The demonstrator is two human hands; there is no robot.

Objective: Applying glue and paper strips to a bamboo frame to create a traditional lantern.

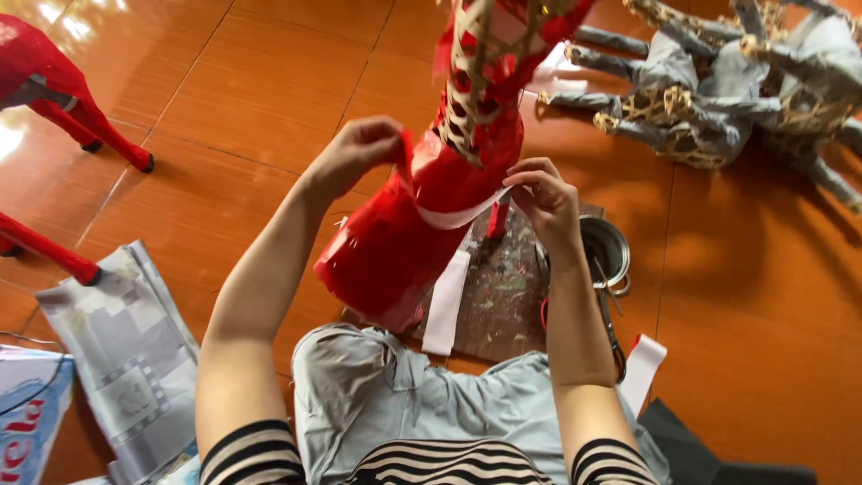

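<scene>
A woven bamboo animal frame partly covered in red paper (422, 216) rests on my lap and on a paint-stained board (512, 296). My left hand (355, 154) pinches a flap of the red paper at the frame's left side. My right hand (543, 202) holds the end of a white paper strip (458, 218) that curves across the red body. A second white strip (446, 305) hangs down over the board below.
Unpapered grey-wrapped bamboo frames (718, 99) lie at the far right. Red finished figures (54, 81) stand at the left. Newspaper sheets (117, 350) lie on the orange tile floor. A metal pot (611, 251) and scissors (611, 323) sit by my right arm.
</scene>
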